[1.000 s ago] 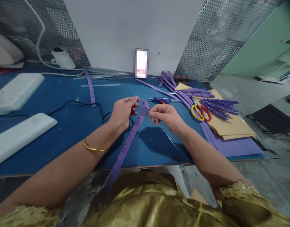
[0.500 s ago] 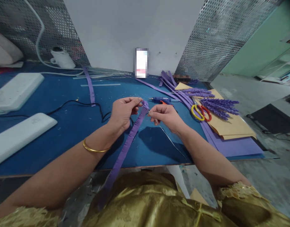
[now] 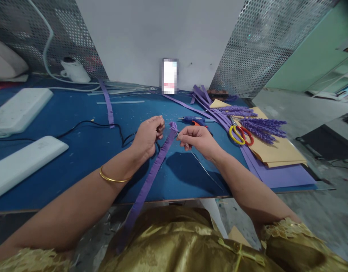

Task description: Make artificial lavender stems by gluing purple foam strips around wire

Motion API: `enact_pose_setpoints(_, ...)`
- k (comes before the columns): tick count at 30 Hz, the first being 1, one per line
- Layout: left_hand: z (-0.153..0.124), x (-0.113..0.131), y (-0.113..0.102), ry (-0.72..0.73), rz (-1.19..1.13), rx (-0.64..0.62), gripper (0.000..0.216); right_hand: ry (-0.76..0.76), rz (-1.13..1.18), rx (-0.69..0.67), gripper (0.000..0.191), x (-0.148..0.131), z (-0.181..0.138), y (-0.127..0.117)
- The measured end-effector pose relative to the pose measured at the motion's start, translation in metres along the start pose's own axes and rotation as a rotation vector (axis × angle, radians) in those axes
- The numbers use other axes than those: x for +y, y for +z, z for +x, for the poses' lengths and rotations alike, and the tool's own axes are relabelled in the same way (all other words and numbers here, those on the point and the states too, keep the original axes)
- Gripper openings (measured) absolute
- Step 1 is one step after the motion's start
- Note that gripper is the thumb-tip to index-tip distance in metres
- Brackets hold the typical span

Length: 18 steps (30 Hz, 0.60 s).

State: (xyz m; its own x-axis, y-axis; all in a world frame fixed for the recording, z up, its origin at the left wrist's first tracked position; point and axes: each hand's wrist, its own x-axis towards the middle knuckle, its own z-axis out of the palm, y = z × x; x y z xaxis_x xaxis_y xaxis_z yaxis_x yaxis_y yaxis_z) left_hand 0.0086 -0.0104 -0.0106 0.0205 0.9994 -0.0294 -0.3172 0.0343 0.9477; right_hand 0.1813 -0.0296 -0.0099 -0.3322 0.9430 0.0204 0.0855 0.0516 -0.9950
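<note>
My right hand [image 3: 195, 138] pinches a thin wire [image 3: 204, 168] that runs down and to the right from the fingers. At the wire's upper end is a small purple curled tip [image 3: 173, 126], and from it a fringed purple paper strip [image 3: 153, 170] hangs down toward my lap. To the left of that tip, apart from it, my left hand [image 3: 149, 135] is closed with fingers curled and thumb against the index finger. Nothing shows between those fingers. A blue glue gun [image 3: 193, 120] lies just behind my right hand.
On the right lie red and yellow-handled scissors [image 3: 237, 136], purple flower spikes [image 3: 263, 126], tan paper [image 3: 281, 151] and purple sheets [image 3: 290, 175]. Another fringed strip [image 3: 108, 104], a black cord [image 3: 90, 121] and white power strips [image 3: 29, 158] are on the left. A phone [image 3: 169, 75] stands at the back.
My left hand has let go of the purple curled tip and moved slightly left, fingers curling in. My right hand stays almost still with the wire.
</note>
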Motion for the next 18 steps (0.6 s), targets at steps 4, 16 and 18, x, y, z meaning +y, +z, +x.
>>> enact_pose_setpoints(4, -0.0006, -0.0014, 0.0006, 0.01, -0.008, 0.078, 0.012, -0.002, -0.002, -0.009, 0.021, 0.0011, 0.0001, 0.0006)
enact_pose_setpoints(16, -0.0015, 0.0019, 0.0014, -0.027, -0.027, 0.074, 0.012, 0.004, -0.009, -0.006, 0.017, 0.0004, 0.0, 0.0021)
enact_pose_setpoints(18, -0.0025, 0.0025, 0.0014, 0.008, -0.004, 0.038, 0.02, 0.007, -0.011, -0.003, 0.017, 0.0008, 0.0003, 0.0025)
